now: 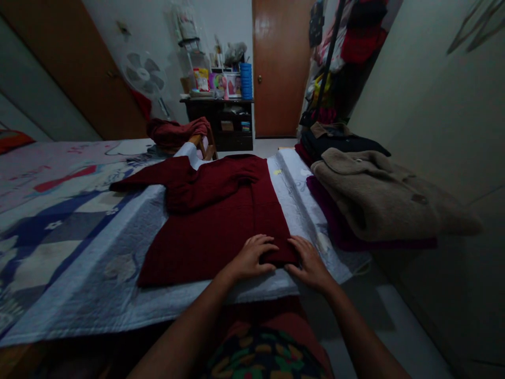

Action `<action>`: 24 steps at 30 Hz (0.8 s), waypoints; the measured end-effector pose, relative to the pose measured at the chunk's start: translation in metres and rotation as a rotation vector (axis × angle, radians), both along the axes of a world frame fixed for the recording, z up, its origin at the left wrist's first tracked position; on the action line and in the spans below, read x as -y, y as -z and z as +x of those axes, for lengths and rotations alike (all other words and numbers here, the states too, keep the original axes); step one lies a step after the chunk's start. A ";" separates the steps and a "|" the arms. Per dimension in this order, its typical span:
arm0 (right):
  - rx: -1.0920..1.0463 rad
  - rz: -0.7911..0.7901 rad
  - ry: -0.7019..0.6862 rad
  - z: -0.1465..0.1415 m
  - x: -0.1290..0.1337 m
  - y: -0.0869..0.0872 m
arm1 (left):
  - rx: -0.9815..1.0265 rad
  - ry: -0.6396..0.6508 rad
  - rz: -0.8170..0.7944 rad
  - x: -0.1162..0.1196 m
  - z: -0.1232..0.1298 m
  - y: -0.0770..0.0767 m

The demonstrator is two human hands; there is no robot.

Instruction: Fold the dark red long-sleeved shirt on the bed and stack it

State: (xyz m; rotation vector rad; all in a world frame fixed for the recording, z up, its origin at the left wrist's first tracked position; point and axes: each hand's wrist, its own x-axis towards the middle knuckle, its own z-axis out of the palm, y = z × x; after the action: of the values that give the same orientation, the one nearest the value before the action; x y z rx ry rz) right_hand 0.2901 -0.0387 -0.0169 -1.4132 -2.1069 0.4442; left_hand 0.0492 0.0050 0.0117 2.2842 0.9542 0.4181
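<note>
A dark red long-sleeved garment [213,231] lies spread on a pale quilted cover, its right side folded inward. One sleeve reaches out to the left, and the other lies bent across the upper part. My left hand [257,257] rests on the garment near its lower right corner, thumb and fingers apart. Just beside it, my right hand [310,263] touches the garment's right edge with spread, slightly curved fingers. Neither hand visibly grips the cloth.
On the right sits a pile of folded clothes with a fuzzy brown coat [379,195] on top. The quilted cover [106,295] ends at a front edge near my body. A patterned bed [59,210] spans the left. Behind are a wooden chair [209,147] and a dark cabinet [219,123].
</note>
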 end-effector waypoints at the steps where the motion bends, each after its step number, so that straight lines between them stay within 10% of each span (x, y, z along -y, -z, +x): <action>1: -0.017 0.013 0.002 -0.001 0.000 -0.001 | 0.033 -0.027 0.011 0.001 0.001 0.002; 24: -0.033 0.116 0.144 -0.007 0.005 -0.005 | 0.275 -0.190 -0.033 0.013 0.012 -0.001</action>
State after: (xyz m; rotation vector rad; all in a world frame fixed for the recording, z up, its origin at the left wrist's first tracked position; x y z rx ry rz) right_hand 0.2830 -0.0435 -0.0120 -1.4681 -1.9560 0.2825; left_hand 0.0608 -0.0082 0.0127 2.0464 1.0297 0.7696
